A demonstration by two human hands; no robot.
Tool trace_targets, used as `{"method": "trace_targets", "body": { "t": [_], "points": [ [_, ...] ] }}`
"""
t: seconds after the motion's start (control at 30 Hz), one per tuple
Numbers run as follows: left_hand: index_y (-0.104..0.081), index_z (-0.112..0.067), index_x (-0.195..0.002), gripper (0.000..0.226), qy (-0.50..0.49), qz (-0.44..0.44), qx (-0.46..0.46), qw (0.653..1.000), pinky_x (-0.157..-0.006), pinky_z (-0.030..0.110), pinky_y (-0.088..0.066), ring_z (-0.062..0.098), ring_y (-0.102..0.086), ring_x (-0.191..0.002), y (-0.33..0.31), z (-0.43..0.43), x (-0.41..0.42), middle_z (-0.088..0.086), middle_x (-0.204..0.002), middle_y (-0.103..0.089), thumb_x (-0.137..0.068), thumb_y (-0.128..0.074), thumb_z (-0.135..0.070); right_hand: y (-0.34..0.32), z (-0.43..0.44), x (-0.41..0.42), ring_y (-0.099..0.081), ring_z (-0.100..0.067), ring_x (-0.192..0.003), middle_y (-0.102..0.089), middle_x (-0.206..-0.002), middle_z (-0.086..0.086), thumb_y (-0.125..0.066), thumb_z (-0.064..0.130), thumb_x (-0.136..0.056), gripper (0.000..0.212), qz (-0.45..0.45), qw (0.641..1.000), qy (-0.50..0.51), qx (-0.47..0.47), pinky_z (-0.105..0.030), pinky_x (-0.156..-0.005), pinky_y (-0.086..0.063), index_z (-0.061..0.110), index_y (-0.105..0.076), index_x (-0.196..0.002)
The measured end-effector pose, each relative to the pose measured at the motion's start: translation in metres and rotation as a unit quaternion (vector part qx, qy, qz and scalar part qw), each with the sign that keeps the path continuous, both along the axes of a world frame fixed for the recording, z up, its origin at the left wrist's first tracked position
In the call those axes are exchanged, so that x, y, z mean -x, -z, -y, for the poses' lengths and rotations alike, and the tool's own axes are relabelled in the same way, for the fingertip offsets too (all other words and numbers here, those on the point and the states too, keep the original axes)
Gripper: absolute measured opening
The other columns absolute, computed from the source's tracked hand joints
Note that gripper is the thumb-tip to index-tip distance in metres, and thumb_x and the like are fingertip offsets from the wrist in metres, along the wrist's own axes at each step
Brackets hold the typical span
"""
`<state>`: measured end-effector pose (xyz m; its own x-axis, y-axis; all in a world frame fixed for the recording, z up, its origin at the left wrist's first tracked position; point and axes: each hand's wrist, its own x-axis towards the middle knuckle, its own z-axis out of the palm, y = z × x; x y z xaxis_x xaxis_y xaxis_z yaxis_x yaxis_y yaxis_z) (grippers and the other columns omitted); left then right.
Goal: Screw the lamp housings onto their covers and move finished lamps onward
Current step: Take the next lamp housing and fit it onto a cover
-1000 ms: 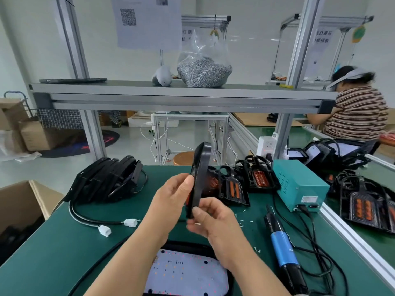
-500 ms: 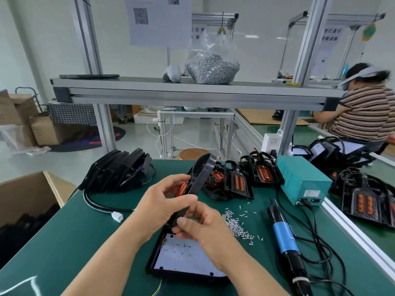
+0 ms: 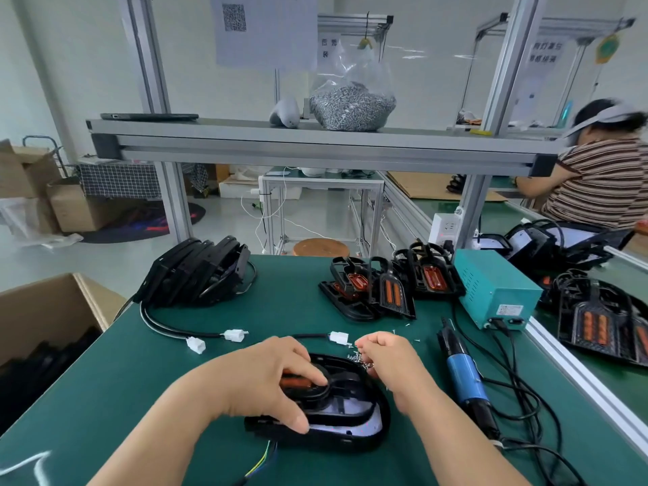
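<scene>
Fingers [image 3: 310, 377] of the left hand [image 3: 266, 377] lie spread on the housing [image 3: 343, 380], pinning it to its cover [image 3: 350, 443] on the table [image 3: 105, 398] so the two line up; the right hand [image 3: 385, 356] curls onto loose screws [image 3: 356, 357] just beside, apparently pinching some for fastening

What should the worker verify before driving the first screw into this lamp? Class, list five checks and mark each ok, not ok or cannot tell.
1. Housing lies on its cover: ok.
2. Left hand presses the housing down: ok.
3. Right hand holds a screw from the loose screws: cannot tell, curled fingers hide it.
4. Electric screwdriver in hand: not ok, it lies on the table.
5. Screw holes lined up: cannot tell.
</scene>
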<state>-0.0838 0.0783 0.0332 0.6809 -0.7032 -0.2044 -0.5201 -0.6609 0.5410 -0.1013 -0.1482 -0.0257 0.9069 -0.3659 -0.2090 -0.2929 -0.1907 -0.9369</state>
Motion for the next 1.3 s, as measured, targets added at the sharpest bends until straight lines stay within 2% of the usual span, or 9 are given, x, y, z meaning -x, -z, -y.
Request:
{"method": "trace_targets", "body": {
  "t": [0.1,0.23,0.4,0.6,0.83,0.9,1.0,1.17,1.3],
  "points": [
    [-0.059,-0.062,-0.112,0.054,0.014,-0.007,-0.004,1.0,-0.09,0.005,-0.033,-0.022,-0.042,-0.107,0.001,0.006,0.002,-0.04,-0.123,-0.038,-0.067,-0.084,-0.046,0.004,-0.001,-0.002,-0.057,-0.012,-0.078,-0.069,-0.086,0.003,-0.054,0.015,-0.096,0.024,-0.008,1.0,-0.015,0.002,-0.025,-0.077,-0.046,0.019,-0.075,-0.085],
    [-0.058,-0.067,-0.108,0.052,0.031,-0.015,-0.017,0.999,-0.1,0.015,-0.036,-0.019,-0.043,-0.11,0.002,0.006,0.003,-0.042,-0.123,-0.036,-0.065,-0.082,-0.05,0.003,-0.001,0.0,-0.066,-0.007,-0.079,-0.076,-0.091,0.003,-0.049,0.023,-0.102,0.03,-0.022,0.998,-0.051,-0.016,-0.019,-0.069,-0.044,0.018,-0.073,-0.085],
    [-0.058,-0.066,-0.11,0.055,0.034,-0.018,-0.019,0.999,-0.106,0.024,-0.037,-0.012,-0.045,-0.116,0.006,0.008,0.002,-0.039,-0.126,-0.036,-0.061,-0.081,-0.052,0.006,-0.003,0.004,-0.068,-0.016,-0.1,-0.077,-0.096,0.003,-0.049,0.03,-0.103,0.036,-0.037,0.995,-0.09,-0.005,-0.036,-0.1,-0.05,0.017,-0.077,-0.085],
    [-0.067,-0.055,-0.104,0.041,0.03,-0.019,0.019,0.999,-0.083,-0.003,-0.031,-0.019,-0.045,-0.104,0.016,0.008,0.002,-0.032,-0.12,-0.042,-0.071,-0.084,-0.039,0.004,-0.006,0.005,-0.067,-0.017,-0.096,-0.075,-0.093,0.001,-0.05,0.028,-0.102,0.036,-0.035,0.994,-0.105,-0.025,-0.044,-0.105,-0.049,0.017,-0.077,-0.081],
    [-0.065,-0.056,-0.106,0.034,0.015,-0.014,0.04,0.999,-0.099,0.014,-0.033,-0.013,-0.043,-0.111,0.027,0.007,0.006,-0.029,-0.122,-0.043,-0.081,-0.075,-0.035,0.002,-0.006,0.009,-0.067,-0.019,-0.083,-0.077,-0.09,-0.007,-0.053,0.022,-0.098,0.029,-0.032,0.989,-0.142,0.005,-0.044,-0.092,-0.055,0.017,-0.078,-0.083],
    [-0.066,-0.055,-0.104,0.032,0.006,-0.012,0.056,0.998,-0.096,0.01,-0.032,-0.013,-0.043,-0.111,0.032,0.006,0.009,-0.03,-0.121,-0.042,-0.082,-0.074,-0.034,0.001,-0.007,0.01,-0.064,-0.021,-0.079,-0.076,-0.089,-0.01,-0.054,0.024,-0.098,0.028,-0.034,0.985,-0.163,0.04,-0.041,-0.084,-0.054,0.017,-0.075,-0.081],
    [-0.068,-0.053,-0.101,0.03,-0.004,0.01,0.095,0.995,-0.091,0.0,-0.029,-0.012,-0.042,-0.112,0.039,0.005,0.013,-0.031,-0.117,-0.043,-0.081,-0.075,-0.031,0.002,-0.008,0.01,-0.043,-0.02,-0.07,-0.053,-0.074,-0.005,-0.054,0.03,-0.099,0.03,-0.029,0.97,-0.204,0.131,-0.031,-0.067,-0.034,0.013,-0.062,-0.076],
    [-0.068,-0.049,-0.104,0.037,-0.027,0.038,0.148,0.988,-0.094,0.001,-0.03,-0.007,-0.042,-0.119,0.05,0.003,0.022,-0.032,-0.12,-0.045,-0.069,-0.079,-0.039,0.006,-0.009,0.004,-0.049,-0.002,-0.057,-0.063,-0.069,0.014,-0.061,0.024,-0.1,0.018,-0.024,0.968,-0.204,0.146,-0.019,-0.057,-0.037,0.028,-0.073,-0.087],
    [-0.065,-0.045,-0.114,0.038,-0.243,0.119,0.322,0.907,-0.1,0.009,-0.034,-0.008,-0.049,-0.116,0.056,-0.003,0.016,-0.026,-0.118,-0.055,-0.078,-0.076,-0.039,0.007,-0.001,0.003,-0.039,-0.004,-0.048,-0.059,-0.072,0.004,-0.061,0.022,-0.1,0.016,-0.034,0.976,-0.185,0.113,-0.02,-0.05,-0.034,0.021,-0.072,-0.088]
  ]
}}
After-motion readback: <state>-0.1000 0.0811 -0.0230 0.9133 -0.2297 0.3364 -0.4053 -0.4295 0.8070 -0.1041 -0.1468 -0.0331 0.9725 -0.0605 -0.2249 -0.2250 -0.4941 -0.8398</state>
